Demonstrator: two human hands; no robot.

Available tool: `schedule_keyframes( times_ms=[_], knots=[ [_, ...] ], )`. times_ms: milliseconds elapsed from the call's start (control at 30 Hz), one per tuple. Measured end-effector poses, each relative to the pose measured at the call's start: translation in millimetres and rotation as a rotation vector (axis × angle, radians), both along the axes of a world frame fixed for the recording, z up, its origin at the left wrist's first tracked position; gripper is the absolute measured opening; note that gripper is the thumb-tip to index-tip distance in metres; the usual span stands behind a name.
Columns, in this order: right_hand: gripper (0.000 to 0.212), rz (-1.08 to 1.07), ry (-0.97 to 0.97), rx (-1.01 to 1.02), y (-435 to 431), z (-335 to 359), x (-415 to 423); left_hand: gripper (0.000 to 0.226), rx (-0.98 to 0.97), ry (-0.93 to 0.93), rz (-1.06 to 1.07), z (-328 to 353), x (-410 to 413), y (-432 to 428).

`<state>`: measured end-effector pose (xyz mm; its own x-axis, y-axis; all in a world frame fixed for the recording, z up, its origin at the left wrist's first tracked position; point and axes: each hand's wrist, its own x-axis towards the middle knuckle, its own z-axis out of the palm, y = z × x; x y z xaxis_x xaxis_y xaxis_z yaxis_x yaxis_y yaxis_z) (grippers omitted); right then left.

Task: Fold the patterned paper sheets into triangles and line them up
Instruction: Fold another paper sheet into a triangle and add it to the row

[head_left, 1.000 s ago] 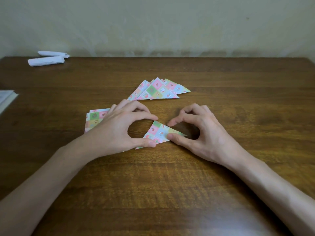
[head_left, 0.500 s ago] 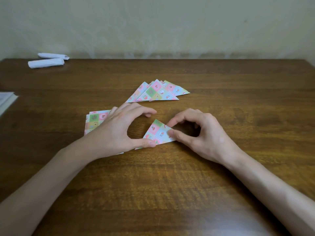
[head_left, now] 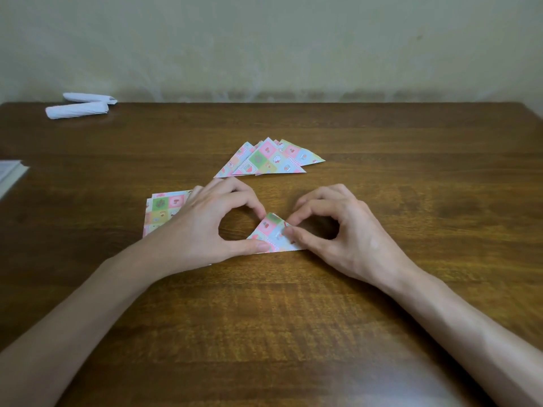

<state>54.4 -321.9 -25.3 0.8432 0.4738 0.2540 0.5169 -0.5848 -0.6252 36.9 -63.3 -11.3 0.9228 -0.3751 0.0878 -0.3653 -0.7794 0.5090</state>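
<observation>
On table (head_left: pixel 293 333): left hand (head_left: pixel 205 227), right hand (head_left: pixel 346 239) hold triangle (head_left: pixel 269 230).

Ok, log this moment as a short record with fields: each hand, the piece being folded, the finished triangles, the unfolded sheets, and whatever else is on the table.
left hand: thumb and index fingertip hold the small triangle at its left side
right hand: pinches the small triangle's right part
small triangle: flat on the table, between the hands
finished triangles: overlapping fan beyond the hands
unfolded sheets: stack, partly under the left hand
other: two white paper rolls, far left corner; stacked pages at left edge
</observation>
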Motion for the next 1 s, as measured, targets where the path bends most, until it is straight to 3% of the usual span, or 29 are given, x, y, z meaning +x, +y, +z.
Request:
schedule_keyframes(
  times_ms=[233, 400, 567, 733, 867, 1000],
  knots=[
    [0.002, 0.014, 0.106, 0.185, 0.7, 5.3, 1.2, 0.070, 0.050, -0.012, 0.061, -1.8, 0.6, -1.0],
    [0.003, 0.037, 0.127, 0.293, 0.7, 7.7, -0.2, 0.053, -0.014, -0.026, 0.085, -3.5, 1.9, 0.1],
    [0.005, 0.022, 0.081, 0.319, 1.7, 6.2, 1.6, 0.033, -0.233, -0.009, 0.066, -0.2, 1.9, -4.4],
    [0.036, 0.015, 0.229, 0.447, 4.8, 10.6, -1.3, 0.015, -0.341, 0.038, 0.111, 7.1, -1.6, -6.9],
    [0.012, 0.014, 0.327, 0.438, 4.4, 11.9, -2.5, 0.014, -0.419, 0.037, 0.119, 10.2, -5.4, -10.9],
    [0.009, -0.026, 0.315, 0.441, 2.5, 16.5, -3.3, 0.017, -0.488, 0.152, 0.110, 16.4, -9.0, -12.2]
  ],
)
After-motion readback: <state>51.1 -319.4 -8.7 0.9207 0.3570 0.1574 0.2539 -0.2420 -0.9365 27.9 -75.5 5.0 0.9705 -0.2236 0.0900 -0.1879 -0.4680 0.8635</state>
